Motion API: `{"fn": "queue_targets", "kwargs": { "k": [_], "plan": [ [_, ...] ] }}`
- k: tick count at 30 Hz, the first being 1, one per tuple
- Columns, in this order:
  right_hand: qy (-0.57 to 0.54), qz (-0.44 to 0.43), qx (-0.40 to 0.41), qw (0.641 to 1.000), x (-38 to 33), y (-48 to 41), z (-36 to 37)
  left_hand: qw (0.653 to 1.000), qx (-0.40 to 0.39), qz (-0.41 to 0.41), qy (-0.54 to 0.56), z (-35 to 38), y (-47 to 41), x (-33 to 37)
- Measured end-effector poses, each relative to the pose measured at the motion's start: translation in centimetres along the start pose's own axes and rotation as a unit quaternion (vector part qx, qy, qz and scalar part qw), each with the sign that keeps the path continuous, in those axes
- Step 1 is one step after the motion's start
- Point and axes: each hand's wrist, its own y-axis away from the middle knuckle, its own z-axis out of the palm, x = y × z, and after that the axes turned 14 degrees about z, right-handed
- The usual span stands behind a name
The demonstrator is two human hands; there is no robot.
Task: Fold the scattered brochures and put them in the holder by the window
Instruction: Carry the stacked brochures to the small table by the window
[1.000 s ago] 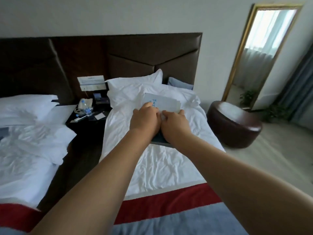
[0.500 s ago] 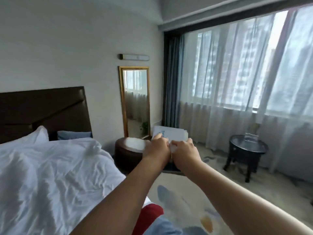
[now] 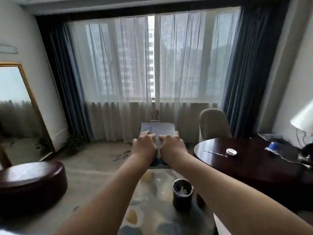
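Conceivably the brochures mid-frame could fan apart, since left hand and right hand fingers clamp only their near end

Both forearms are extended forward from the lower edge of the view and converge toward the centre. The left hand and the right hand are held side by side, backs upward, with the knuckles almost touching. The brochures are gripped at their near edge by both hands. The left fingers are laid along the top sheet; the right fingers are curled over it. Both wrists are held straight.
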Motion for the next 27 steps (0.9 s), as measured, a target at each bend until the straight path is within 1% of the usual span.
{"fn": "queue_targets", "kwargs": {
  "k": [4,7,11,14,20,27],
  "plan": [
    [-0.034,0.036,0.017,0.999,2.9,-3.5,-0.2,0.999,-0.018,0.030,0.011,3.6,-4.2,1.1],
    [-0.066,0.066,0.021,0.995,3.8,-6.0,0.3,0.998,-0.035,0.045,0.024,6.1,-7.6,0.2],
    [-0.126,0.093,0.053,0.986,2.5,-10.5,1.2,0.995,-0.033,0.074,0.062,7.7,-12.2,-2.0],
    [-0.151,0.108,0.066,0.980,1.2,-14.4,1.3,0.993,-0.037,0.093,0.061,8.3,-16.5,-3.7],
    [-0.139,0.123,0.085,0.979,-1.9,-22.3,2.1,0.992,-0.052,0.099,0.050,9.4,-24.0,-7.6],
    [-0.117,0.115,0.073,0.984,-3.4,-32.3,3.9,0.993,-0.063,0.083,0.054,13.1,-32.2,-12.1]
  ]
}}
